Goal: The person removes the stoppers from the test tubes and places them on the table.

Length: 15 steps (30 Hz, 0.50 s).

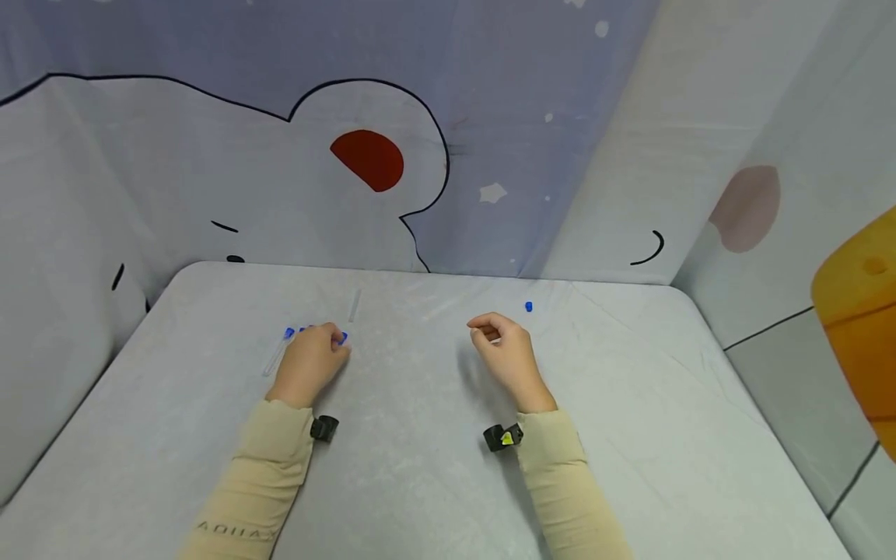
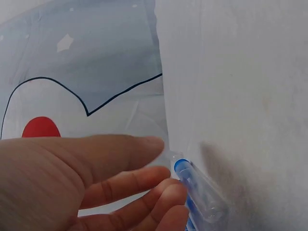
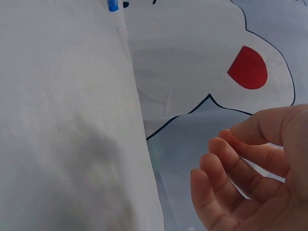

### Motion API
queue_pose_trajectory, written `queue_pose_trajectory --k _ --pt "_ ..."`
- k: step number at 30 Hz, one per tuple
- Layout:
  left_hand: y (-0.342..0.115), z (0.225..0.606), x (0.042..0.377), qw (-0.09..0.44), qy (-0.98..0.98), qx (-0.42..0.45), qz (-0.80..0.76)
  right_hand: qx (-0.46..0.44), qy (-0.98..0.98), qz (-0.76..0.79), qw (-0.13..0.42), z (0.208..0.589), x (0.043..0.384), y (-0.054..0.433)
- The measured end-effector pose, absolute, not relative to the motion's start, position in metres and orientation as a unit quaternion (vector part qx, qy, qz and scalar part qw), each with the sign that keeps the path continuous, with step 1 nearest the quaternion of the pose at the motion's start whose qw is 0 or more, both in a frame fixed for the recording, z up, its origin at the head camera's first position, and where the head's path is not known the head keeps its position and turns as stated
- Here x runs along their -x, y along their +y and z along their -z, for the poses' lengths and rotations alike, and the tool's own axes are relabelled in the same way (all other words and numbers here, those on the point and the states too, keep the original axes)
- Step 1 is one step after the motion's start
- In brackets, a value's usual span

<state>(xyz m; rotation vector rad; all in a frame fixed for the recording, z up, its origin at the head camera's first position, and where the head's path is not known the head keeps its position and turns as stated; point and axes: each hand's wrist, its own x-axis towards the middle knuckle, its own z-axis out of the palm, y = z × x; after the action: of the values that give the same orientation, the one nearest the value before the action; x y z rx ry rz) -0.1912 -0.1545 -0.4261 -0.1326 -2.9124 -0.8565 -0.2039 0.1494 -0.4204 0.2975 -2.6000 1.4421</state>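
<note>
Clear plastic tubes with blue caps lie on the left of the table; one tube (image 1: 278, 355) shows whole beside my left hand (image 1: 308, 364). Other blue caps (image 1: 343, 337) show around that hand's fingers, their tubes mostly hidden by it. In the left wrist view, the fingers bend loosely beside a capped tube (image 2: 208, 199), with the thumb held apart from them; whether they touch it is unclear. My right hand (image 1: 509, 359) hovers over the table, fingers loosely curled and holding nothing. Beyond it lies a loose blue cap (image 1: 528, 306).
A clear tube without a visible cap (image 1: 355, 306) lies near the back of the white table (image 1: 406, 467). A printed cloth wall (image 1: 490, 117) rises behind the table. Another pale panel (image 1: 791, 373), with an orange shape, stands at the right.
</note>
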Motion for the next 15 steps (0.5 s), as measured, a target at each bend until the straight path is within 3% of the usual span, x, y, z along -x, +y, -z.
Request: queue_pose_trajectory --k 15 --pt "-0.147 0.4271 0.1874 -0.014 -0.963 0.043 0.265 -0.128 -0.874 -0.462 0.074 0.4234 0.2039 0.1432"
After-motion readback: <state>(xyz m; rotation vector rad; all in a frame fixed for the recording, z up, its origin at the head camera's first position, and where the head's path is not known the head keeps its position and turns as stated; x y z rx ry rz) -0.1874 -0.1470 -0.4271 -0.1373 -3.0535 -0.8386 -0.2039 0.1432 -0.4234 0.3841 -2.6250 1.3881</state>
